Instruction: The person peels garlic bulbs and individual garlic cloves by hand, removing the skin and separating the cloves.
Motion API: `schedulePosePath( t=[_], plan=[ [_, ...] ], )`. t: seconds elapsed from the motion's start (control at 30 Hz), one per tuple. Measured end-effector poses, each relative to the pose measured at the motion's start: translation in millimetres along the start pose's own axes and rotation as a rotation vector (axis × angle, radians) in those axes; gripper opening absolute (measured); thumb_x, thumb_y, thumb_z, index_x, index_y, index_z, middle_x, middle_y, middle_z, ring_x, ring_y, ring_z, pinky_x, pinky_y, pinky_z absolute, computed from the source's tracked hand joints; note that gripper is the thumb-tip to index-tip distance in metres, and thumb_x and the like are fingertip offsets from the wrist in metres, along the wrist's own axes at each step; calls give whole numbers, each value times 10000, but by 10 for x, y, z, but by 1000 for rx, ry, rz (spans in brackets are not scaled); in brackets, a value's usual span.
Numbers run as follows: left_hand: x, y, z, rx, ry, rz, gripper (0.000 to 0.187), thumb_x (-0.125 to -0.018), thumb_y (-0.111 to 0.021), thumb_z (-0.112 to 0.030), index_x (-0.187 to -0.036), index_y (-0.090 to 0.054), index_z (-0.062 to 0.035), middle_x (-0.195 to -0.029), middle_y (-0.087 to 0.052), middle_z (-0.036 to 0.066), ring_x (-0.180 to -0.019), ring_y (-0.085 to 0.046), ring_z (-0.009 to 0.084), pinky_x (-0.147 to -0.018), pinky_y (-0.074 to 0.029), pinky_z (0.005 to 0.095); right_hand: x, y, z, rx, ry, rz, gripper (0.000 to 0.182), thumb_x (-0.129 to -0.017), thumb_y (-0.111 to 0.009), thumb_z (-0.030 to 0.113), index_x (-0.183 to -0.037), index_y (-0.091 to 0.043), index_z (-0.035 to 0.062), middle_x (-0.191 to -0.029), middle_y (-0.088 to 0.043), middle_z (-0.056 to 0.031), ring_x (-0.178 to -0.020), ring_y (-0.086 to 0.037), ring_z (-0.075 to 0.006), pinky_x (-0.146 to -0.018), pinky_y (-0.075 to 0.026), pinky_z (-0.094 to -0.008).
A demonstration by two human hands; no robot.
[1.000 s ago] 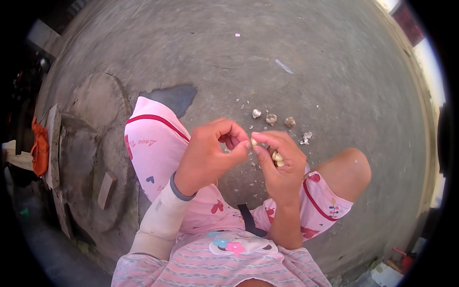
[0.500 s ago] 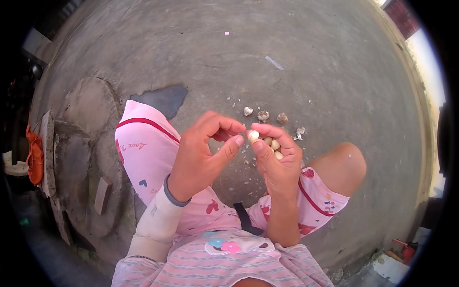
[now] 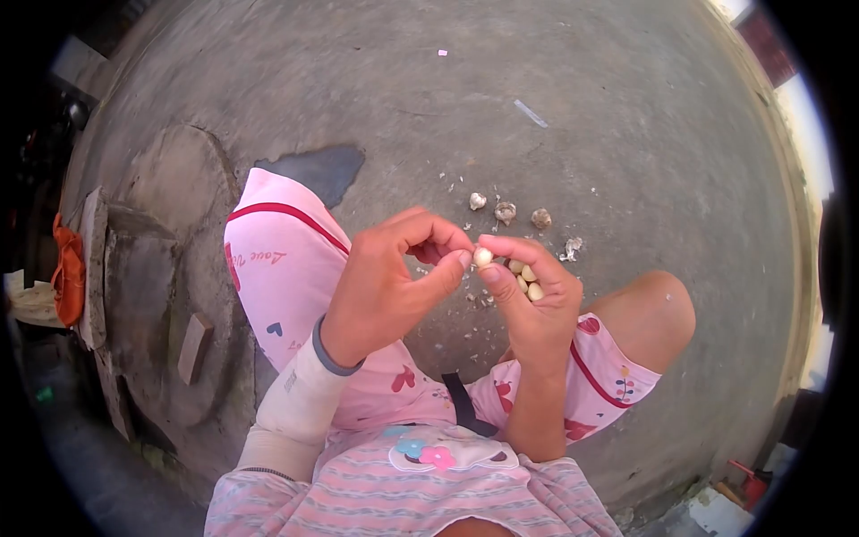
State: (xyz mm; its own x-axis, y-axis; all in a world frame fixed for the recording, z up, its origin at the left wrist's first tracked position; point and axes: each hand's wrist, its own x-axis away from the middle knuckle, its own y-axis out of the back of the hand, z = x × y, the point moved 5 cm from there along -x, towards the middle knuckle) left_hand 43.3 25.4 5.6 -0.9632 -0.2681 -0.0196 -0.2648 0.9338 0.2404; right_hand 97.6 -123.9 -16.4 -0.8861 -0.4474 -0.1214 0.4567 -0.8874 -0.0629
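Note:
Between the thumb and forefinger of my right hand (image 3: 537, 295) is a pale garlic clove (image 3: 483, 257). Several more peeled cloves (image 3: 528, 276) lie in the curled fingers of that same hand. My left hand (image 3: 385, 282) meets it from the left, thumb and forefinger pinched at the edge of the clove; whether a bit of skin is between them is too small to tell. Beyond the hands, garlic bulbs rest on the concrete: a whitish one (image 3: 477, 201), a brownish one (image 3: 505, 213) and another (image 3: 540, 218).
Papery garlic skins (image 3: 571, 249) and small scraps lie on the concrete floor (image 3: 429, 116). My pink-clad knees flank the hands. At left are stone slabs (image 3: 139, 295), a brick piece (image 3: 194, 347) and an orange cloth (image 3: 68, 273). A red object (image 3: 753, 488) is at lower right.
The view has shifted slightly, moving the floor items a little right in the picture. Reddish skin that showed on the held clove is no longer visible; both hands stay close together.

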Motion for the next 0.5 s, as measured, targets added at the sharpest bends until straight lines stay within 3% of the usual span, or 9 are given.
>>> schedulePosePath(
  t=[0.2, 0.5],
  plan=[
    [-4, -9, -34, 42, 5, -13, 85, -829, -676, -55, -881, -656, 10, -813, -601, 16, -739, -540, 74, -675, -442, 225, 1, -6, 28, 7, -7, -58, 214, -819, -693, -18, -1027, -689, 30, -925, -663, -47, -742, -558, -51, -630, -426, -183],
    [10, -28, -36, -16, 19, -64, 59, -825, -623, -30, -797, -576, -9, -768, -561, -3, -711, -503, 70, -668, -424, 219, 8, -64, 64, 153, 221, -48, 216, -821, -691, -18, -1032, -678, 27, -905, -670, -63, -682, -552, -42, -561, -407, -175]
  ],
)
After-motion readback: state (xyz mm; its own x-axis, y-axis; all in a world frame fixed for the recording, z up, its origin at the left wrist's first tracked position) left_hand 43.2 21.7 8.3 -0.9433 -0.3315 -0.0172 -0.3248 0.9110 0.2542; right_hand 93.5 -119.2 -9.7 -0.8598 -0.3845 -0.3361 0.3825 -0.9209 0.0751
